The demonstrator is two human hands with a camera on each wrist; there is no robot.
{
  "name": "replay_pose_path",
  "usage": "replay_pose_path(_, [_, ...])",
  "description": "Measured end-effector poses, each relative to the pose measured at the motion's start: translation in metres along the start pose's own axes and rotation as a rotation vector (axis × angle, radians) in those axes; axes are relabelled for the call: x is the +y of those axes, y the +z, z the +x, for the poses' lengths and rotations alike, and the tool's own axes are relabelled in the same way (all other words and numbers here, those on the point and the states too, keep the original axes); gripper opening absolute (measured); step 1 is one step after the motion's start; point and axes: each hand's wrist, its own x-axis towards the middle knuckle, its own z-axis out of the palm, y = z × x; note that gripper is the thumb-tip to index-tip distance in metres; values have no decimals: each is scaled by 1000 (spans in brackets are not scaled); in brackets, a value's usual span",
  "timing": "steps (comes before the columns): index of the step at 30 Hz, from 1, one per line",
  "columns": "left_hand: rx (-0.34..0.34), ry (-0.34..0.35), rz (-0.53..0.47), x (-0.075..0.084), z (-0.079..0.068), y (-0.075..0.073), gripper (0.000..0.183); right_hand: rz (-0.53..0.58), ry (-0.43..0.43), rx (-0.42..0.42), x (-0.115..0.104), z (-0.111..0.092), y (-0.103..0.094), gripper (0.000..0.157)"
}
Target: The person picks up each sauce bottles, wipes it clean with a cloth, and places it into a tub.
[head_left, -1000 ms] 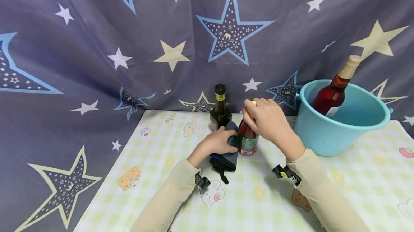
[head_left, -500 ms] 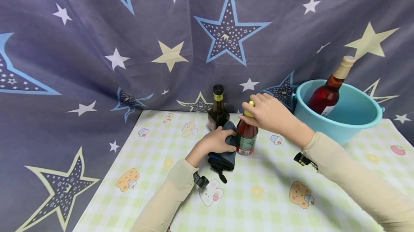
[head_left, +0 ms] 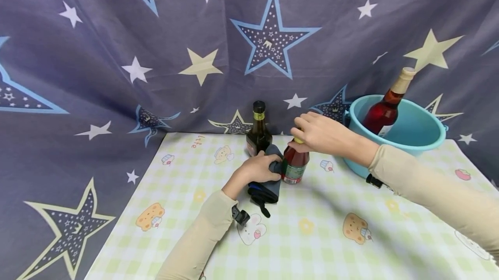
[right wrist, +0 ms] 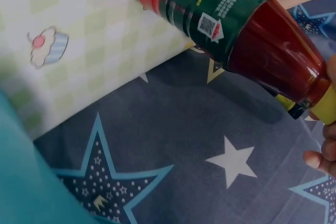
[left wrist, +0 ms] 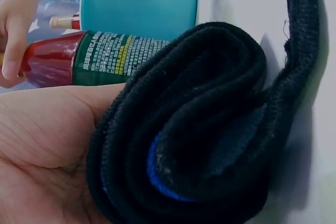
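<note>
A glass sauce bottle [head_left: 295, 165] with red contents and a green label stands upright on the table. My right hand [head_left: 325, 135] pinches its yellow cap [right wrist: 326, 106] from above. Just left of it, my left hand [head_left: 259, 168] grips a rolled-up dark cloth wrap [head_left: 265, 191], thumb and fingers on either side. In the left wrist view, the roll's end [left wrist: 184, 129] shows black layers, a blue strip and a loose strap. The roll sits close against the sauce bottle; I cannot tell whether they touch. A dark bottle with a black cap [head_left: 258, 135] stands behind the left hand.
A light blue bucket [head_left: 417, 130] stands at the back right. Inside it leans a large bottle of red liquid [head_left: 383, 115] with a cream neck. The checked tablecloth [head_left: 288, 245] ends at a star-patterned curtain [head_left: 156, 24] behind.
My right forearm has swung outward to the right, the hand turning about the cap; half a second ago more yellow showed. The left hand keeps its hold on the wrap. The head view has shifted slightly.
</note>
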Motion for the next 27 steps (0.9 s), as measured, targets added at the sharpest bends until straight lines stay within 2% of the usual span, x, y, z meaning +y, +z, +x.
replay_pose_path(5, [0, -4, 0, 2, -1, 0, 54, -28, -68, -20, 0, -2, -9, 46])
replay_pose_path(9, [0, 0, 0, 1, -1, 0, 54, -20, -77, -39, 5, -4, -28, 41])
replay_pose_path(14, [2, 12, -2, -1, -2, 1, 53, 16, -29, -6, 24, -8, -64, 48])
replay_pose_path(18, [-3, 8, -6, -3, -1, 2, 53, -16, -6, 15, 45, -11, -98, 55])
replay_pose_path(22, [-9, 4, -5, -3, 1, 3, 53, -61, -6, 8, 66, -16, -133, 61])
replay_pose_path(27, [-4, 2, -4, -2, 3, 3, 52, -92, 58, -38, 89, -26, -169, 72])
